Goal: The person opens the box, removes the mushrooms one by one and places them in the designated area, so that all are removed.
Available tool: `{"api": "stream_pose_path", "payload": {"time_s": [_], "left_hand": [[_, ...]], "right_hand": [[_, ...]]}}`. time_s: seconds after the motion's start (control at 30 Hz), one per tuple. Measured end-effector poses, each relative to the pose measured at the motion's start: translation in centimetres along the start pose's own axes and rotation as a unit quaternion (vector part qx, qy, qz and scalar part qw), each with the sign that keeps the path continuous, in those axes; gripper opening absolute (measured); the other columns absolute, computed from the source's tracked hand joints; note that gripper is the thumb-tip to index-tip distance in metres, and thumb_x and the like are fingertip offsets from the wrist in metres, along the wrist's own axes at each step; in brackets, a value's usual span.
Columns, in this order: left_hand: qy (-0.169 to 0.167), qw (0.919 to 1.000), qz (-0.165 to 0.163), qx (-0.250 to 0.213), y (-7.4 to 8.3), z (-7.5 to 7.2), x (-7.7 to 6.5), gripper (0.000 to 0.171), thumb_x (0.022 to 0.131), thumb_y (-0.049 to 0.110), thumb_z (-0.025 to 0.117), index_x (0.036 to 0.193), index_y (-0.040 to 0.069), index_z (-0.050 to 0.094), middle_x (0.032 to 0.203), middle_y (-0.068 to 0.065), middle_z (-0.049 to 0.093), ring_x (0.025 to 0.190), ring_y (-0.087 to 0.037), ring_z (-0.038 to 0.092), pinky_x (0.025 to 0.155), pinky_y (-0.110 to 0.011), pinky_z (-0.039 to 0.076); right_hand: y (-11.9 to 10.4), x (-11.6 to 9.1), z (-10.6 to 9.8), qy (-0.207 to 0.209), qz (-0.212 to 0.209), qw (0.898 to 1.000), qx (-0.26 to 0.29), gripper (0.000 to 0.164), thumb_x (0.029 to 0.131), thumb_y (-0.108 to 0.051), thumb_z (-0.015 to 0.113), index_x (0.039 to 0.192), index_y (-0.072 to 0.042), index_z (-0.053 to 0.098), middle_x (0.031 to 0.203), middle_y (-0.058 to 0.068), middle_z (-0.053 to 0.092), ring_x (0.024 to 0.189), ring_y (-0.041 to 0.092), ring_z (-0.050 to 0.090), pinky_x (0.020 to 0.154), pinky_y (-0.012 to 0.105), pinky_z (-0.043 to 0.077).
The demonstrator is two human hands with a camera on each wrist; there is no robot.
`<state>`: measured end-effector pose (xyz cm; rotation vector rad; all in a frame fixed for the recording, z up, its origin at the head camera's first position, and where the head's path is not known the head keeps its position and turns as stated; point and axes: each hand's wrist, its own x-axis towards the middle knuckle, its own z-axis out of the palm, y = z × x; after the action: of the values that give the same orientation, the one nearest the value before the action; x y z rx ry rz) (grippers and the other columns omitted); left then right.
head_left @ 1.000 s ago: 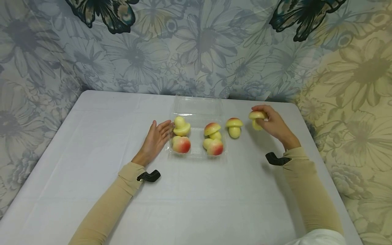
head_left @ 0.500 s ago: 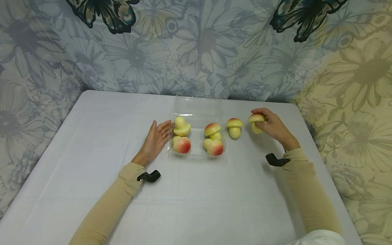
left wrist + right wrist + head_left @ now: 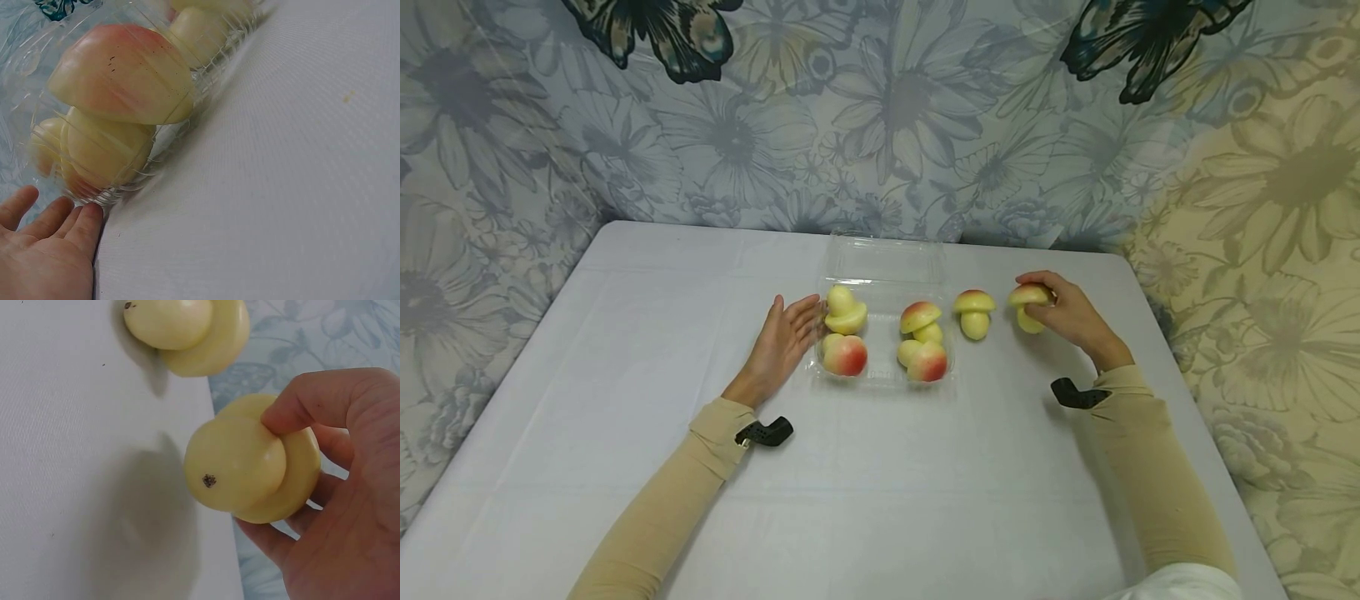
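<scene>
My right hand (image 3: 1070,313) grips a yellow toy mushroom (image 3: 234,465) with a reddish cap, thumb on one side and fingers round the cap. In the right wrist view it is over the white table, its shadow beside it. A second toy mushroom (image 3: 975,314) lies on the table just left of it. My left hand (image 3: 782,346) has its fingers extended, fingertips at the left side of a clear plastic container (image 3: 883,377). Inside the container lie several more toy mushrooms, with one red-capped mushroom (image 3: 125,75) seen through the wall in the left wrist view.
The container's clear lid (image 3: 886,260) lies folded back toward the far table edge. A white cloth covers the table (image 3: 880,492). Behind it hangs a floral backdrop (image 3: 880,125) with butterflies.
My right hand, with the toy mushroom in it, has lowered slightly toward the table. The left hand and the container have stayed where they were.
</scene>
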<state>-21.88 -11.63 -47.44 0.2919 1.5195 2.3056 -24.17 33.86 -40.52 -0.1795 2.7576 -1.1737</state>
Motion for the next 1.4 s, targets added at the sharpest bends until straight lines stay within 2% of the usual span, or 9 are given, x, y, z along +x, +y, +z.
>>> {"api": "stream_pose_path", "payload": {"time_s": [0.3, 0.73, 0.93, 1.23, 1.4], "left_hand": [[-0.002, 1.0, -0.001, 0.004, 0.0, 0.1, -0.1, 0.082, 0.107, 0.061, 0.011, 0.161, -0.001, 0.013, 0.169, -0.019, 0.016, 0.158, -0.03, 0.016, 0.132, -0.045, 0.014], [-0.003, 0.9999, -0.004, 0.009, 0.0, -0.1, 0.0, 0.084, 0.106, 0.063, 0.012, 0.161, 0.001, 0.013, 0.169, -0.018, 0.016, 0.158, -0.029, 0.016, 0.132, -0.043, 0.015], [-0.001, 0.9999, -0.006, 0.008, 0.1, 0.0, -0.1, 0.083, 0.106, 0.063, 0.013, 0.161, 0.001, 0.015, 0.168, -0.017, 0.018, 0.158, -0.027, 0.018, 0.132, -0.042, 0.017], [-0.002, 0.9999, -0.003, 0.015, 0.0, -0.1, 0.1, 0.084, 0.106, 0.063, 0.012, 0.161, 0.0, 0.014, 0.169, -0.018, 0.017, 0.158, -0.029, 0.016, 0.132, -0.044, 0.015], [-0.001, 1.0, -0.002, 0.009, 0.1, 0.0, 0.0, 0.083, 0.106, 0.063, 0.012, 0.161, 0.0, 0.014, 0.169, -0.019, 0.016, 0.158, -0.029, 0.016, 0.132, -0.045, 0.015]], "right_hand": [[1.1, 0.3, 0.2, -0.003, -0.004, 1.0, 0.0, 0.048, 0.099, -0.012, 0.06, 0.145, -0.004, 0.051, 0.145, 0.018, 0.052, 0.122, 0.021, 0.047, 0.09, 0.018, 0.039], [1.7, 0.5, 0.4, 0.004, 0.01, 1.0, -0.003, 0.048, 0.096, -0.005, 0.06, 0.143, -0.004, 0.051, 0.146, 0.02, 0.052, 0.126, 0.028, 0.047, 0.094, 0.022, 0.038], [1.9, 0.4, 0.3, -0.007, 0.003, 1.0, 0.003, 0.05, 0.096, -0.003, 0.06, 0.145, -0.004, 0.05, 0.148, 0.022, 0.05, 0.128, 0.029, 0.046, 0.093, 0.02, 0.038], [1.8, 0.2, 0.4, -0.006, 0.019, 1.0, 0.007, 0.05, 0.097, -0.005, 0.06, 0.146, -0.004, 0.048, 0.148, 0.02, 0.05, 0.128, 0.029, 0.046, 0.095, 0.025, 0.038], [1.7, 0.2, 0.5, -0.015, 0.013, 1.0, 0.009, 0.052, 0.096, -0.003, 0.06, 0.147, -0.004, 0.048, 0.148, 0.023, 0.048, 0.125, 0.029, 0.046, 0.093, 0.024, 0.038]]}}
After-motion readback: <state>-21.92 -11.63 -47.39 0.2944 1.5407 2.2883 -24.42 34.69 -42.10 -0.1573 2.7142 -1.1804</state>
